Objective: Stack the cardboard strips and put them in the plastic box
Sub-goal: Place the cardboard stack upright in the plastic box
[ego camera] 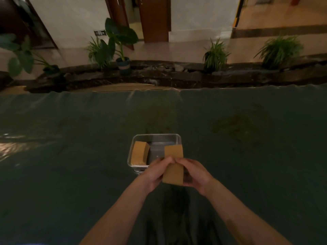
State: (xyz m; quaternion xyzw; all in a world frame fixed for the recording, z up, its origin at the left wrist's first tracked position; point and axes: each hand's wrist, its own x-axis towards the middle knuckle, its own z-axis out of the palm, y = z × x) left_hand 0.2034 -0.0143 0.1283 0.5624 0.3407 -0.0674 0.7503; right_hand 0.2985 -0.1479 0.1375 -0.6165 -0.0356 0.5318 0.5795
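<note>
A dark green cloth (pixel 70 156) covers the table, creased along its far edge and stained at the right (pixel 235 124). Beyond it runs a dark stone ledge (pixel 177 75) with four plants: broad-leaved ones at the left (pixel 21 55) and in a blue pot (pixel 123 63), grassy ones at centre-right (pixel 215 55) and right (pixel 279 50). Behind stand a white wall (pixel 70 18) and a brown door (pixel 155 18).

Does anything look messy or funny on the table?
Nothing is spilled or broken. One stack of cardboard strips lies neatly in the left side of the clear plastic box. Both hands, left and right, hold a second stack. The green cloth has some darker blotchy patches.
</note>
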